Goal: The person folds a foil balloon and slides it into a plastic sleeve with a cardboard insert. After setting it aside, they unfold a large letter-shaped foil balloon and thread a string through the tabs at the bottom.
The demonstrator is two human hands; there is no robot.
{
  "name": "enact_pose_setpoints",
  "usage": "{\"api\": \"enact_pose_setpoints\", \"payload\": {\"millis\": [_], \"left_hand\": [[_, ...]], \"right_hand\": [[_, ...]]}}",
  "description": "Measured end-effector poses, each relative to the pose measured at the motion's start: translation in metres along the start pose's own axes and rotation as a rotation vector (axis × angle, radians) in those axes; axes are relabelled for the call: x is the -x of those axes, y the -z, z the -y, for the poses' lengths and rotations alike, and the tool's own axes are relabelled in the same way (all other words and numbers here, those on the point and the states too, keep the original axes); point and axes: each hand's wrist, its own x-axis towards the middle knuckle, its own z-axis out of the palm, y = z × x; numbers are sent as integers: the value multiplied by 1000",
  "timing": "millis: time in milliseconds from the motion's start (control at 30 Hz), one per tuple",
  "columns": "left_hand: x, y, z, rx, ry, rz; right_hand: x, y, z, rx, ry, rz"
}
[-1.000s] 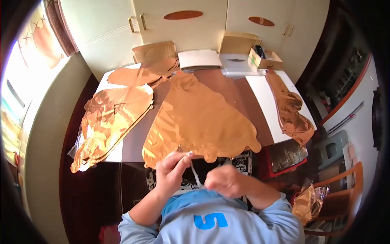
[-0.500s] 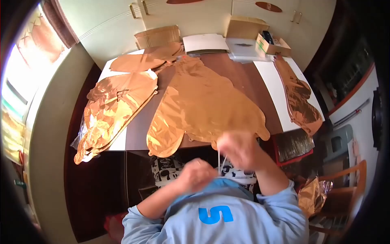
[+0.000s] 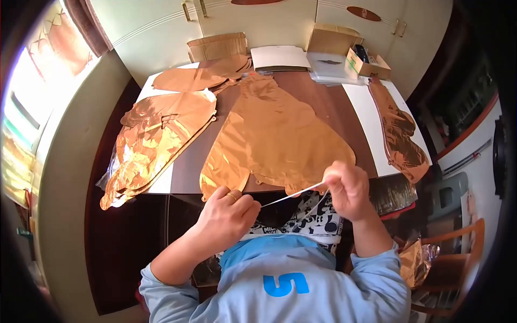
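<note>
A thin white cord [image 3: 293, 194] runs taut between my two hands, over my lap. My left hand [image 3: 229, 215] is closed on its lower end, a ring on one finger. Higher up, my right hand [image 3: 347, 188] pinches the other end, and a loose length of the cord curves down below it. Just beyond my hands, a large flat copper-gold foil balloon [image 3: 291, 129] lies across the table, its lower lobes at the near edge. Both hands are close to that edge.
More flat foil pieces [image 3: 156, 134] are stacked at the left, with brown ones [image 3: 183, 79] behind. A narrow foil piece [image 3: 396, 129] lies at the right. White sheets [image 3: 280, 58], clear plastic and a small box [image 3: 368, 65] stand at the back. Crumpled foil [image 3: 414, 264] rests by a chair.
My hands have moved apart, the left one outward and up, the right one to the right. The cord between them has gone from steep to a long, gentle slant.
</note>
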Motion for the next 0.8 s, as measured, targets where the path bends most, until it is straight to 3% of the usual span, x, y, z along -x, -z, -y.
{"api": "enact_pose_setpoints", "payload": {"millis": [67,167,233,267,300,367,400,467,567,600,633,733,800], "left_hand": [[-1,3,0,104,-4,51],[-2,-8,-22,1035,-119,-13],[-3,-5,-32,1281,-97,-212],[0,-10,-33,1283,-9,-415],[2,-13,-28,985,82,-485],[6,-29,-18,455,220,-593],[8,-44,-7,312,216,-534],[17,-80,-11,363,30,-443],[-1,-57,-44,894,-97,-380],[-4,-51,-45,1064,-55,-430],[2,-47,-40,1132,83,-511],[6,-62,-18,489,182,-537],[8,-84,-16,432,67,-469]], "right_hand": [[-1,-3,7,-67,-25,0],[11,-29,-10,-216,-222,-45],[42,-70,-29,-182,-224,116],[58,-89,-23,-190,-119,234],[68,-94,-8,-250,-40,307],[69,-77,24,-396,103,373],[60,-64,32,-473,132,307],[40,-48,24,-444,146,138],[33,-55,-2,-282,-70,110],[36,-61,-11,-212,-154,135],[52,-71,-12,-170,-52,221],[55,-68,25,-368,91,269],[42,-63,11,-316,-5,179]]}}
